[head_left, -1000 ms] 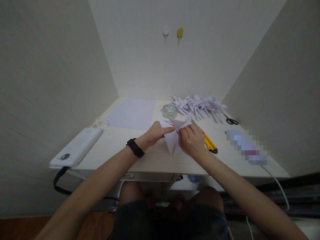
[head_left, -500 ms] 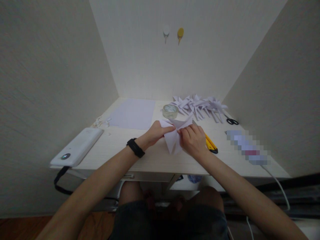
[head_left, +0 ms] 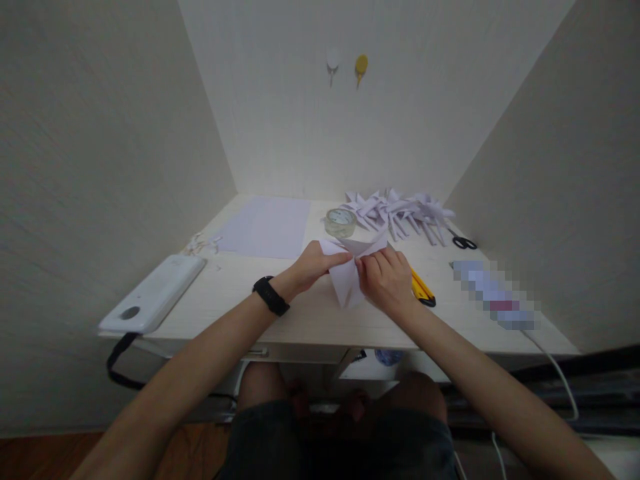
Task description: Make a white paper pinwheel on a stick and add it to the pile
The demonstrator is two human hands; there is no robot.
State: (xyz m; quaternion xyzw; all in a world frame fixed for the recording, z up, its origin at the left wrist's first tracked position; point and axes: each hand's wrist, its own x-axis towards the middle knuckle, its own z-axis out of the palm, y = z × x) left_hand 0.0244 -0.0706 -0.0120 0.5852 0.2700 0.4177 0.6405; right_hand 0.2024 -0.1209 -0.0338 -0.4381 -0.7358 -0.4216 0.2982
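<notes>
Pinching a folded white paper piece (head_left: pixel 349 275) from both sides, the left hand (head_left: pixel 313 265) grips its upper left edge with thumb and fingers closed on it, while the right hand (head_left: pixel 387 280) closes on its right side. The paper is held just above the front of the tabletop (head_left: pixel 280 313), pointed end down. Against the earlier frames, the right hand has crept slightly leftward along the fold; the paper has barely moved. Just right of the right hand lies a yellow utility knife (head_left: pixel 421 291). Behind sit a tape roll (head_left: pixel 341 222), a pile of folded paper shapes (head_left: pixel 400 212), scissors (head_left: pixel 463 241) and a flat sheet (head_left: pixel 267 227); a white power bank (head_left: pixel 153 295) lies far left.
</notes>
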